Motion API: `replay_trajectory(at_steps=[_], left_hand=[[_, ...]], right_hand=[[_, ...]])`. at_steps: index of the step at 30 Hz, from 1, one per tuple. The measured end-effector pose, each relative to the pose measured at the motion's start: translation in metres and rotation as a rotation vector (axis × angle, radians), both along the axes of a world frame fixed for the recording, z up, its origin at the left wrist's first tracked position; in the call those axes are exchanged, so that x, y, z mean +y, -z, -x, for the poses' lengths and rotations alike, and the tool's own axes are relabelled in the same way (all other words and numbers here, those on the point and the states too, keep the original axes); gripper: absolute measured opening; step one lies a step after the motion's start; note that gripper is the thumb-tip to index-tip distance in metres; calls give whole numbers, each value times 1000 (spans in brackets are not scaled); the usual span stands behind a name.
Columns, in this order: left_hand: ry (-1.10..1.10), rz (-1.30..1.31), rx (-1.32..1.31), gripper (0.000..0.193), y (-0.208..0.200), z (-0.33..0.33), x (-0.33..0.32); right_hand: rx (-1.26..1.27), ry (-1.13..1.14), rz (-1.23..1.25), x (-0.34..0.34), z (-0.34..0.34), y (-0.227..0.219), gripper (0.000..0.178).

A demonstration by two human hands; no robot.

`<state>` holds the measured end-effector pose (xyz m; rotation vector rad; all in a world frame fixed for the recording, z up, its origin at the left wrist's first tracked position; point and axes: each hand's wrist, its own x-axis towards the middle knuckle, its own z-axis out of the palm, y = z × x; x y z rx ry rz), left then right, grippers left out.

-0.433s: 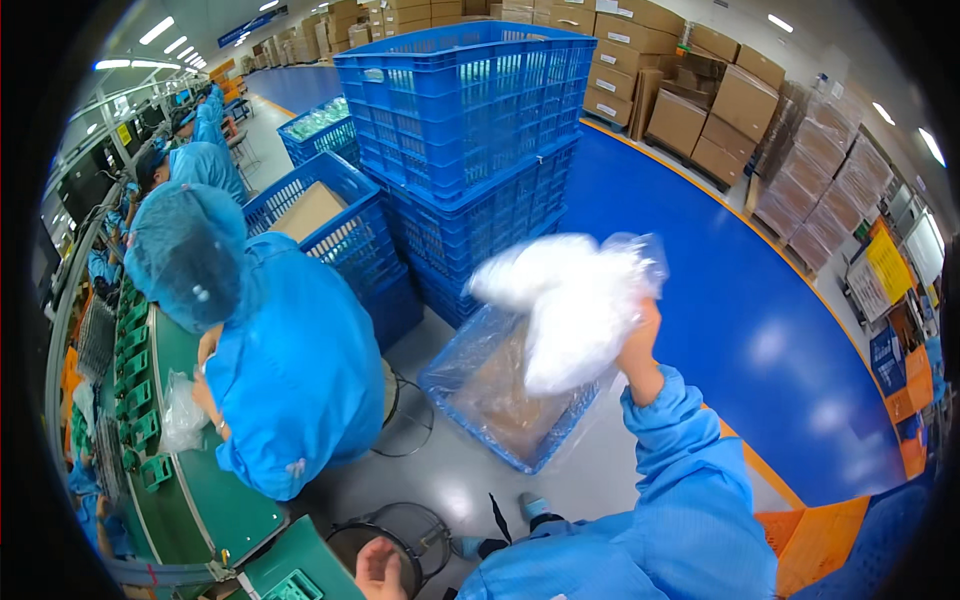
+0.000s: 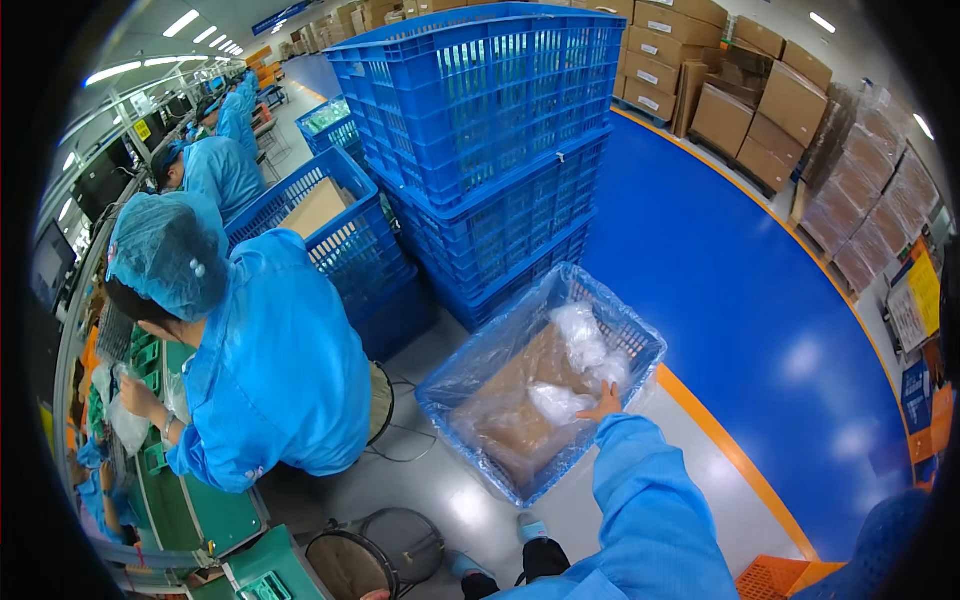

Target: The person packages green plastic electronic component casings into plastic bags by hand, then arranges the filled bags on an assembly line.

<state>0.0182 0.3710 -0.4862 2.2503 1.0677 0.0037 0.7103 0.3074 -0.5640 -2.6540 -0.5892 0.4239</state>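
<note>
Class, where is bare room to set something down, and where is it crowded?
Bare: blue floor between the crate stack and cartons; a grey patch between the lined crate, round stool and shoes. Crowded: that crate's right half, by white bags and the right hand.

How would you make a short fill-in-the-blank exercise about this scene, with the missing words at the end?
The plastic-lined crate under the right hand is coloured ____.
The cloudy plastic bundles in it look ____.
The floor stripe beside it is ____.
The nearest co-worker is on the person's ____ side.

Missing words: blue; white; orange; left.
</note>
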Motion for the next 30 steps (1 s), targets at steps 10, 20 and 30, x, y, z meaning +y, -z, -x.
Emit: replay_trajectory(at_steps=[10, 20, 30], left_hand=[[-560, -451, -34, 56, -217, -145, 27], [-740, -435, -33, 65, -206, -18, -30], [-534, 164, -564, 54, -217, 74, -126]], right_hand=[[63, 183, 58, -10, 26, -18, 67], [422, -258, 372, -82, 247, 6, 61], [614, -609, 424, -158, 423, -19, 46]])
